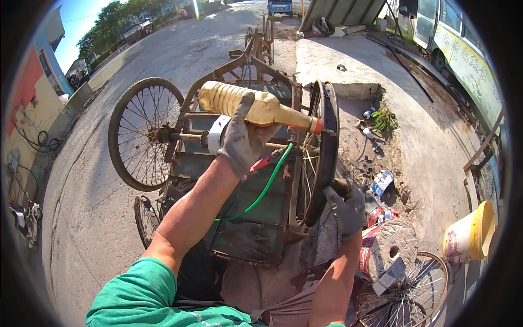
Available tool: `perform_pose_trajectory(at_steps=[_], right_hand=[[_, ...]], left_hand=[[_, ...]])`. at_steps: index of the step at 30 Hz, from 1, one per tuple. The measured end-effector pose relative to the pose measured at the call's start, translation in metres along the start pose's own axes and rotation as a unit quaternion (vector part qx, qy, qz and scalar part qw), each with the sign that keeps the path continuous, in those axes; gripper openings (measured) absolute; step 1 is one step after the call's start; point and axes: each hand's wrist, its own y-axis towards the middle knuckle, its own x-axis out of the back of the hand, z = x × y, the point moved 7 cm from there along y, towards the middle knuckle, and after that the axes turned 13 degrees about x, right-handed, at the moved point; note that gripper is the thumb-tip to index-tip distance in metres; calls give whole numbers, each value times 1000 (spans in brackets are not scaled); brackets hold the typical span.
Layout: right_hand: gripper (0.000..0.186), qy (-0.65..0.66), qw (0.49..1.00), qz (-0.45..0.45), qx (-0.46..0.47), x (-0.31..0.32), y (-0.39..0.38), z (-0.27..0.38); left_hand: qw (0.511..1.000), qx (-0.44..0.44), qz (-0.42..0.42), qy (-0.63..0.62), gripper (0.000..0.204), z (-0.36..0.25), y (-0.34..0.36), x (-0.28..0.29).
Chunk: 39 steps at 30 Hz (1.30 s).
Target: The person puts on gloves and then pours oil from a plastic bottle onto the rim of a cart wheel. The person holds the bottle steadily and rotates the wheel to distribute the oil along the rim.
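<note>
My left hand [241,144], in a grey work glove, is closed around a ribbed plastic bottle [267,109] of cloudy yellowish colour. The bottle lies nearly level, and its red-collared nozzle reaches the upper rim of the right wheel [327,147]. That spoked wheel stands edge-on at the right end of an upturned tricycle frame [218,71]. Low on the wheel's near edge, my gloved right hand [348,210] grips it, with some fingers hidden. Below the bottle are a green hose [267,188] and a red-handled piece [259,164]. A white ring [217,133] sits on the axle.
The other spoked wheel [146,133] stands at the frame's left. On my right lie a loose spoked wheel [430,289], a round padded seat [389,245] and a yellow-and-white bucket [468,231]. Debris lines a broken concrete edge [348,90]. A painted van [463,54] stands far right.
</note>
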Motion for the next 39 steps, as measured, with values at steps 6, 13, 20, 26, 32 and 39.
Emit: perform_pose_trajectory(at_steps=[6,13,20,26,32,39], right_hand=[[26,-214,962,18,168,10,-8,2],[29,-48,995,84,-33,8,-9,9],[29,-33,994,91,-46,7,-7,14],[25,-58,995,76,17,8,-2,-3],[30,-34,997,68,-11,3,1,14],[24,15,999,42,-6,0,1,8]], left_hand=[[1000,-3,-16,-4,45,3,-1,-1],[1000,-10,-3,3,46,0,-1,-1],[1000,0,-13,-15,46,2,-2,-2],[1000,11,-5,-6,46,4,-1,2],[1000,11,6,20,49,-2,-2,8],[1000,-7,-20,12,49,1,-4,2]])
